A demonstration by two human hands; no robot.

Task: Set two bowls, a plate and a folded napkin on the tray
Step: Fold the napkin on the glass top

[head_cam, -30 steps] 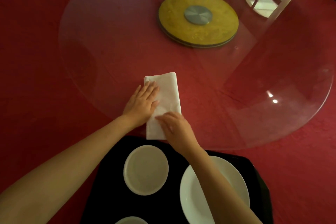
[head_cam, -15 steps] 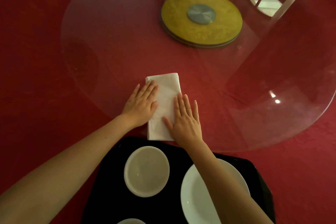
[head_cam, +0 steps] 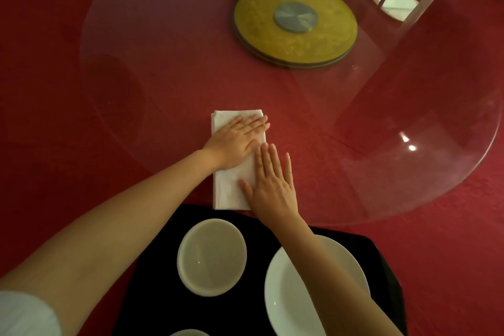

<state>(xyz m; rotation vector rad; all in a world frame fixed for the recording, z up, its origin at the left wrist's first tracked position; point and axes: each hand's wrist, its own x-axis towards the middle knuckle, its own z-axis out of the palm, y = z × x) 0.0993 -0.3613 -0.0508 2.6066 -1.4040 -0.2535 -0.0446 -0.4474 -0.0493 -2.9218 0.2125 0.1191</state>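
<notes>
**Both palms flat on the napkin, tray half laid**

Both hands lie open and flat, fingers straight and close together, gripping nothing. The left hand [head_cam: 236,141] presses across the upper half of the folded napkin [head_cam: 230,185], its fingers pointing to the right and reaching the cloth's right edge. The right hand [head_cam: 272,180] rests palm down over the napkin's lower right side, fingers pointing away from the person, thumb spread onto the cloth; its outer fingers lie past the edge on the glass.

The napkin is a white rectangle, long side running away from the person, lying on the glass turntable [head_cam: 409,172] that covers the red tablecloth [head_cam: 54,90]. Its near end meets the far rim of the black tray [head_cam: 152,281]; whether it overlaps that rim or only touches it is hard to tell from this angle.

On the tray, a pale bowl [head_cam: 212,257] sits upright in the far left part. A white plate [head_cam: 289,294] sits to its right, partly hidden beneath the right forearm. The rim of a second bowl [head_cam: 185,333] shows at the bottom edge of the view, mostly cut off.

Farther back on the table, a round gold disc [head_cam: 327,35] with a grey metal hub lies under the glass, well apart from the hands. A white sleeve [head_cam: 24,314] covers the left upper arm.
</notes>
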